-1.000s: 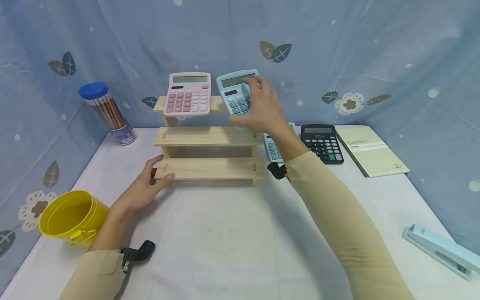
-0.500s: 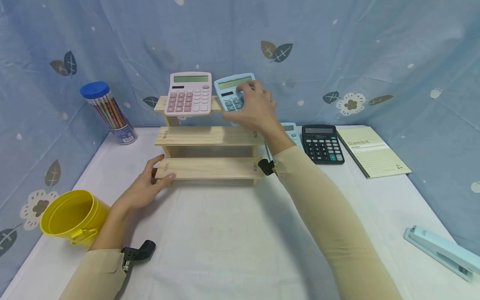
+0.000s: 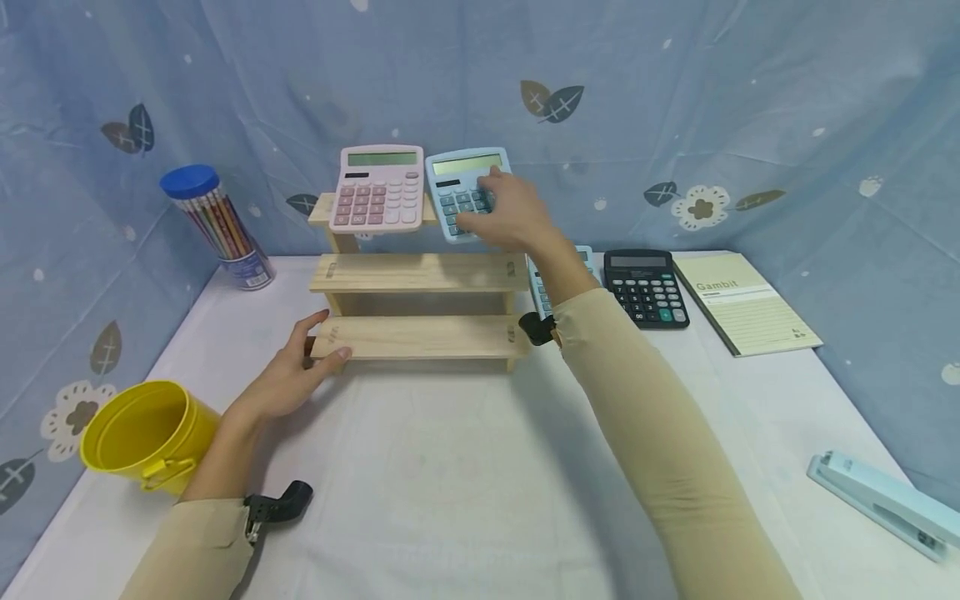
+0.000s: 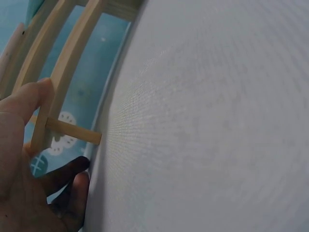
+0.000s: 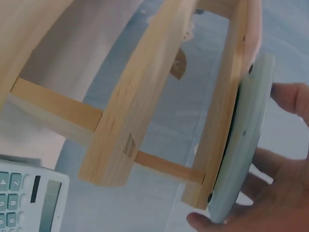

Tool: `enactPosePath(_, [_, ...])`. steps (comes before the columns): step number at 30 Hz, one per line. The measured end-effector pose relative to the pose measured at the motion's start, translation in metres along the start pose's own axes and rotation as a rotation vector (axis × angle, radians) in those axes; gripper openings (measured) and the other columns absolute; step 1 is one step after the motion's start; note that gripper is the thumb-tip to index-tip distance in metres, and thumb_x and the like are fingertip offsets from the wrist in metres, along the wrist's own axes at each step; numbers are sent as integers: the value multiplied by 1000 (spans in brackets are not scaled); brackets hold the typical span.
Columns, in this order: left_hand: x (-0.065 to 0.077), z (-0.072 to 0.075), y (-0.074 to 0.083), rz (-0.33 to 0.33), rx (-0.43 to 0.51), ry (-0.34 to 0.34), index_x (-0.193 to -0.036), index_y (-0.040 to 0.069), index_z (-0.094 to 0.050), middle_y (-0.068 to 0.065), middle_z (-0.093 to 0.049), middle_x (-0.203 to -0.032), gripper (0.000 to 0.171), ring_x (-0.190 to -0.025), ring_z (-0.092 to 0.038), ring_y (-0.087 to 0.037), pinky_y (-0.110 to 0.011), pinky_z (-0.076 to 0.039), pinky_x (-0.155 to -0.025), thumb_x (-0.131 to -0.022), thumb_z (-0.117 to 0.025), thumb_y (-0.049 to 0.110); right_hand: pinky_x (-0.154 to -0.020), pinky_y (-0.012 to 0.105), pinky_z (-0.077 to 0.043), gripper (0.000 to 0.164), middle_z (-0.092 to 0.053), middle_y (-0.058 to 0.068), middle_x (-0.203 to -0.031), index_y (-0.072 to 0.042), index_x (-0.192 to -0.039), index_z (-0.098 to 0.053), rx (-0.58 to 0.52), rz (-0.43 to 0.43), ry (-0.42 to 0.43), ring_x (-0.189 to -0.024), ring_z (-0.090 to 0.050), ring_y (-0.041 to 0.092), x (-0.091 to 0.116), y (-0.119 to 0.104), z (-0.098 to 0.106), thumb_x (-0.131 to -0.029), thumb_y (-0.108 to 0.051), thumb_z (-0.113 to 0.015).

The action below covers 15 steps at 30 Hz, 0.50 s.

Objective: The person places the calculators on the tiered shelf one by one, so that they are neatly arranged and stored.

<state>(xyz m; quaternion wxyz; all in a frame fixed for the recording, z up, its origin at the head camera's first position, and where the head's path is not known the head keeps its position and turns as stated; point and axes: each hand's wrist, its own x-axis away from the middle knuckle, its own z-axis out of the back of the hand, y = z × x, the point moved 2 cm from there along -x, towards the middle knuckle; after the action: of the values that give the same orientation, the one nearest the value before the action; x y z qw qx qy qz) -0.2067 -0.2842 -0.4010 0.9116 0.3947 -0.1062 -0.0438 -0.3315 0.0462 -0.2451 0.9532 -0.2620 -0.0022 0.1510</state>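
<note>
A light blue calculator (image 3: 450, 200) leans at the right end of the top tier of a three-tier wooden rack (image 3: 420, 337). My right hand (image 3: 517, 212) holds it by its right side, with the thumb low on the front; the right wrist view shows its back against the top board. Beside it, a pink calculator (image 3: 377, 190) leans on the left part of that tier. At the rack's lower left, my left hand (image 3: 281, 379) grips the end of the bottom tier, thumb on top. In the left wrist view, the thumb (image 4: 36, 96) touches the board's edge.
Right of the rack lie another light blue calculator (image 3: 540, 290), partly behind my forearm, a black calculator (image 3: 647, 287) and a notebook (image 3: 746, 302). A stapler (image 3: 877, 500) lies front right. On the left stand a yellow bucket (image 3: 146, 433) and a tub of pencils (image 3: 217, 221).
The light blue calculator has moved left, closer to the pink one, and stands straighter. My right hand has shifted left and uncovers more of its keys. The left hand stays put.
</note>
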Motion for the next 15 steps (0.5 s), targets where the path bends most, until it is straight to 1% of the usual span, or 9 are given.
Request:
enactPosePath(2, [1, 1, 1, 4, 1, 1, -166, 23, 4, -34, -40, -151, 91, -129, -51, -46, -61, -42, -101, -103, -52, 57, -125, 48, -18, 80, -14, 6, -173, -10, -161, -33, -49, 29, -19, -158, -14, 31, -1, 3, 1, -95, -44, -60])
enactPosePath(4, [2, 1, 1, 10, 7, 1, -166, 23, 4, -34, -40, -151, 92, -129, -51, -46, -60, -42, -101, -103, -53, 57, -126, 46, -15, 80, -13, 5, -173, -10, -161, -33, -58, 43, -24, -158, -13, 29, -1, 3, 1, -96, -46, -62])
enactPosePath(6, [4, 1, 0, 16, 13, 3, -166, 22, 4, -34, -40, -151, 92, -129, -50, -46, -59, -41, -101, -103, -54, 57, -126, 47, -16, 82, -15, 4, -172, -11, -161, -34, -18, 41, -8, -158, -15, 30, -3, 0, -3, -97, -51, -62])
enactPosePath(8, [5, 2, -1, 20, 14, 8, -166, 22, 4, -34, -40, -151, 92, -128, -50, -46, -59, -41, -101, -103, -54, 56, -125, 50, -18, 82, -16, 3, -172, -13, -161, -34, 24, 23, 13, -158, -16, 32, -5, -4, -6, -97, -57, -60])
enactPosePath(10, [5, 2, -2, 14, 12, 11, -166, 22, 3, -35, -41, -150, 91, -128, -50, -46, -59, -41, -101, -103, -54, 55, -126, 50, -15, 82, -16, 5, -172, -13, -161, -34, 63, 1, 31, -158, -15, 33, -7, -8, -9, -98, -59, -56])
enactPosePath(13, [2, 2, -2, -2, 6, 12, -166, 23, 3, -34, -42, -149, 91, -127, -51, -45, -59, -42, -100, -103, -54, 55, -127, 49, -8, 79, -17, 9, -172, -11, -162, -32, 90, -26, 51, -158, -12, 33, -9, -12, -11, -100, -57, -52])
enactPosePath(15, [0, 1, -2, -10, 4, 11, -166, 23, 3, -34, -42, -149, 91, -128, -51, -46, -61, -42, -100, -103, -54, 56, -127, 44, -2, 78, -18, 11, -171, -8, -161, -32, 93, -30, 60, -159, -10, 32, -10, -13, -12, -102, -54, -52])
